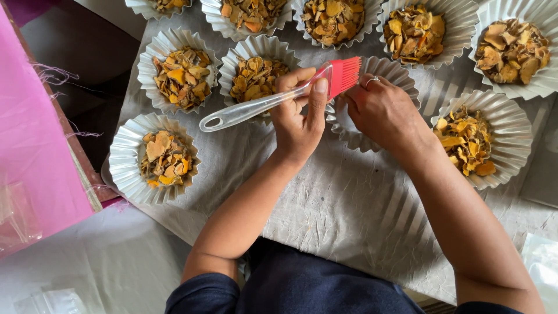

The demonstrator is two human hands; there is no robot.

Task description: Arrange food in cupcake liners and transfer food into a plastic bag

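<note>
My left hand (299, 116) grips a silicone pastry brush (250, 109) with a clear handle and red bristles (344, 74), held level over the sheet. My right hand (381, 110), a ring on one finger, rests beside the bristles and over an empty fluted paper cup (401, 78), fingers touching the brush head. Several fluted white cups around it hold dried yellow-orange slices, such as the cup (256, 78) just left of the brush and the cup (471, 139) to the right.
Crumpled grey paper (349, 203) covers the work surface. More filled cups (165, 158) (183, 77) (511, 49) ring the area. A pink cloth (29, 145) lies at the left edge, and clear plastic bags (52, 302) lie near the bottom.
</note>
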